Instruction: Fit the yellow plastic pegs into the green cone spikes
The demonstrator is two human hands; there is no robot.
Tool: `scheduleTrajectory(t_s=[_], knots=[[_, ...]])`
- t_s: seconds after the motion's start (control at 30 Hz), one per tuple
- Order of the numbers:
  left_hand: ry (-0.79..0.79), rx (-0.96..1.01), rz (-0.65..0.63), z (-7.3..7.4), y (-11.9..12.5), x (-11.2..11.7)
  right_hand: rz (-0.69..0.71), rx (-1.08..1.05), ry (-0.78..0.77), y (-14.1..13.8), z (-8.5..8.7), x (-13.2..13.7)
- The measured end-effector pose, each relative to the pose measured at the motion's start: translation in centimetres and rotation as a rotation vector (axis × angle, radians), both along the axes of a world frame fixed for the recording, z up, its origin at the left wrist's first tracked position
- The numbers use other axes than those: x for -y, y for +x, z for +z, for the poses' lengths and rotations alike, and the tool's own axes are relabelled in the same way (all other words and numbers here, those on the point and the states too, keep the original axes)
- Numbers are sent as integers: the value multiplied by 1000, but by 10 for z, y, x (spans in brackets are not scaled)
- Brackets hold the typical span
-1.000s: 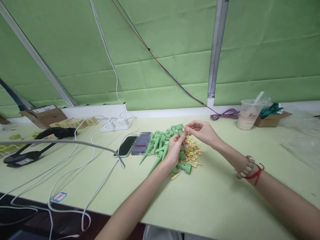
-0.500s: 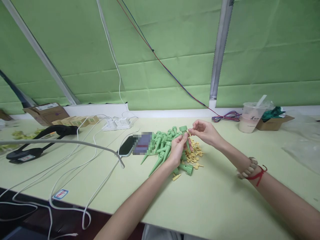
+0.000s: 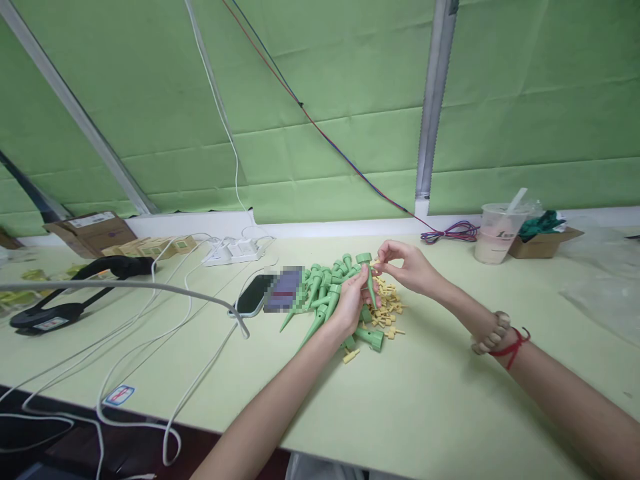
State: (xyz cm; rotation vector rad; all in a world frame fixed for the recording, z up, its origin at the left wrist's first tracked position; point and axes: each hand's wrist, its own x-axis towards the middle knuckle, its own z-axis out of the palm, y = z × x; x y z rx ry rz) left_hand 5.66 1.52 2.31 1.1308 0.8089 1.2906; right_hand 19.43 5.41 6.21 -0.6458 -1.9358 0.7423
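Observation:
My left hand (image 3: pixel 353 303) is closed round a green watering spike (image 3: pixel 371 288), its wide cap up and its pointed end down. At the cap's right side my right hand (image 3: pixel 407 265) pinches a small yellow valve (image 3: pixel 375 263); whether the valve sits inside the spike's hole I cannot tell. Under and left of my left hand lies a pile of green spikes (image 3: pixel 316 323). Loose yellow valves (image 3: pixel 390 303) are heaped below the hands, partly hidden by the left one. One spike (image 3: pixel 371 339) lies on its side at the near edge of the heap.
Left of the pile lie a phone (image 3: pixel 253 295) and a pixelated flat item (image 3: pixel 284 289). White cables run from a power strip (image 3: pixel 233 251) past a black headset (image 3: pixel 75 293). Behind on the right stand a drink cup (image 3: pixel 495 233) and a small cardboard box (image 3: pixel 540 244).
My right fingers have come in closer to the cap of the spike with the yellow valve. The left hand keeps its hold. The whole view has shifted slightly.

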Motion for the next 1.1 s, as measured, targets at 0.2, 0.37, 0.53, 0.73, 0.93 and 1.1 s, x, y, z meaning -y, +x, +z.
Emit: scheduleTrajectory(t_s=[0.2,0.37,0.53,0.73,0.93,1.1], knots=[[12,-25,98,6,0,1,-139,7,-79,2,3,-1],[13,-70,100,5,1,2,-157,76,-89,5,3,-1],[22,-42,74,2,2,2,-171,88,-62,6,7,2],[-12,-37,82,3,0,1,-200,78,-21,6,7,2],[4,-48,100,1,-1,0,-238,134,-21,9,7,0],[8,-49,81,0,0,1,-218,185,8,12,9,1]])
